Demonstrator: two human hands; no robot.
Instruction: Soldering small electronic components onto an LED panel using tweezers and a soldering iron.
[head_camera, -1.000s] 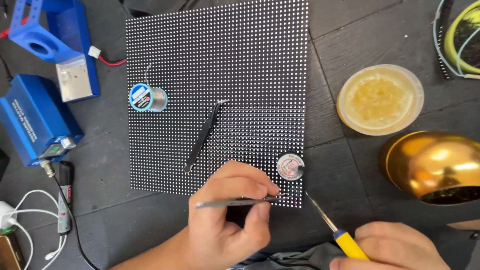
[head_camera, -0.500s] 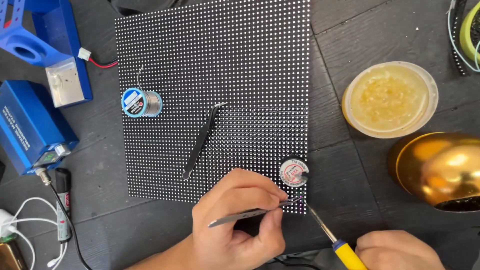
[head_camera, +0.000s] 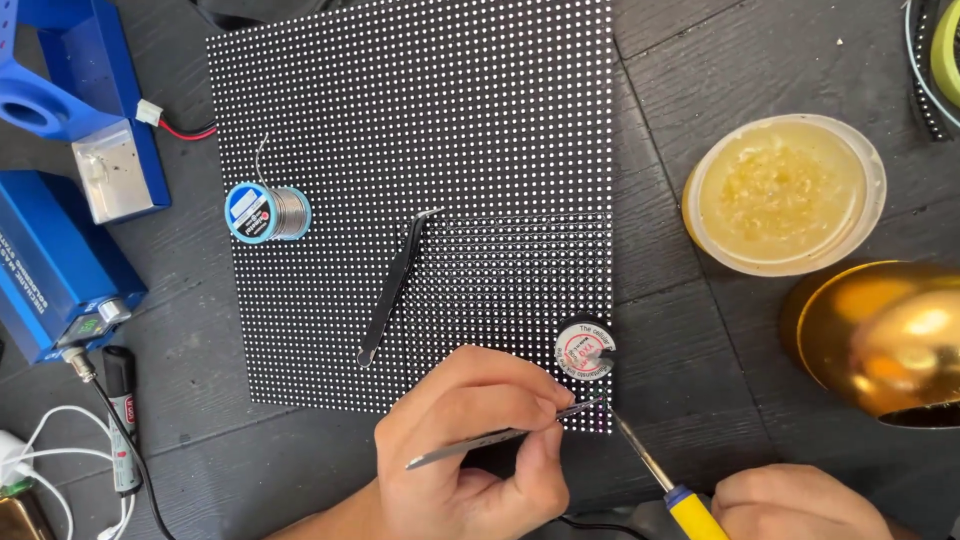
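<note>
Where the tips of the tweezers (head_camera: 500, 437) and the iron (head_camera: 650, 467) meet, at the lower right corner of the dotted panel (head_camera: 420, 130), the work is seen to be centred. The tweezers are pinched in the grip of the left hand (head_camera: 470, 455), fingers clenched around the shaft, apparently so that a small part can be steadied at that corner. The iron is grasped by its yellow handle in the right hand (head_camera: 800, 505), low and to the right, its thin tip slanted up to the same spot. Just above both tips a small round reel (head_camera: 585, 350) is laid on the panel edge. Further up and left, spare black tweezers (head_camera: 395, 285) and a solder spool (head_camera: 267, 212) are left on the panel. Well to the right, on the dark tabletop (head_camera: 700, 60), a tub of yellowish paste (head_camera: 783, 192) is kept within reach.
</note>
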